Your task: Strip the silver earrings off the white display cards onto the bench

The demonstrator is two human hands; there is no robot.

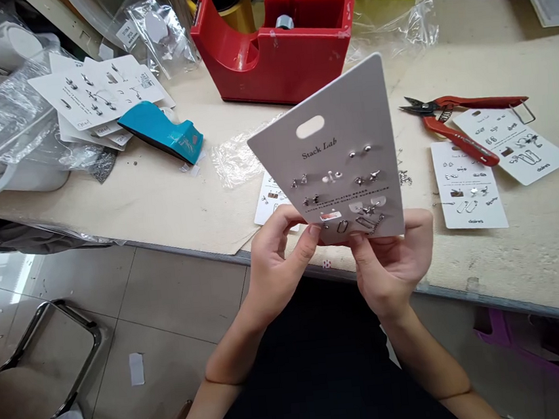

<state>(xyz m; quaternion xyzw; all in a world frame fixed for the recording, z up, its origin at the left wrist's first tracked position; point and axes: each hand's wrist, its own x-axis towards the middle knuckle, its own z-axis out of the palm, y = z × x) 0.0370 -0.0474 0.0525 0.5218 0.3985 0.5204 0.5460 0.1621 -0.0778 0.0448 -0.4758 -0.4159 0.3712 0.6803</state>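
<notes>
Over the near edge of the table [536, 257], up comes the face of the card [366, 112], well clear of the surface and tilted, and both hands have it! The left hand [269, 263] pinches the lower left corner, thumb in front; the right hand [393, 264] clamps the lower right part, its thumb on the bottom edge. Neither is nearer; they share that low end. The long axis runs up and away from the grips, leaning a touch left, with the slot [310, 126] at the far top, so nearly the whole card rises beyond the thumbs. The red dispenser [276, 68] sits behind it, the pliers [471, 103] off to the right, lying across two more cards.

Now, what's hard to see? Most of the fingers vanish behind the card, so how far they reach, I can't tell. The bottom strip is crowded by thumbs and trinkets, its small print too fine to read. Behind, a smaller-looking card [266, 207] pokes out, mostly cut off by card and hand.
</notes>
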